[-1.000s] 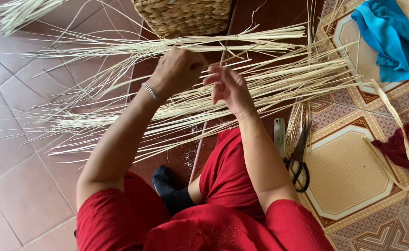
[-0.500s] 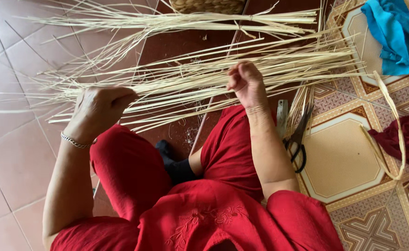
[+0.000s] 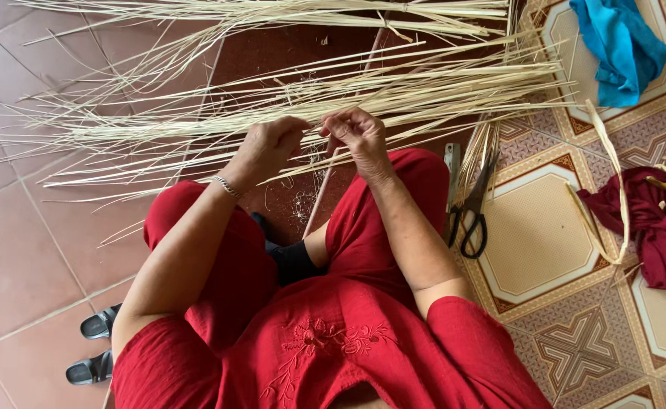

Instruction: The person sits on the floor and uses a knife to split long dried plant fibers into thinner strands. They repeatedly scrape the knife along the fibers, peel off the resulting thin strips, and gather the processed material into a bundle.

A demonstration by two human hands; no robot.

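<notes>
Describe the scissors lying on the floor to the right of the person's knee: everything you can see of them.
The scissors lie flat on the patterned tile floor, beside the red-clad right knee. Their two black loop handles point toward the person, the dark blades away, toward the pale straw strips. The blades look nearly closed, and their tips run under a small bunch of strips. A narrow grey metal tool lies alongside, on the knee side. Neither hand touches them; the right hand is up at the strips.

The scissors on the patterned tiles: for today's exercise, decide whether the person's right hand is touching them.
Apart. In the head view the right hand pinches pale straw strips above the knee, while the scissors lie on the floor beside the red trouser leg, bare tile between them.
</notes>
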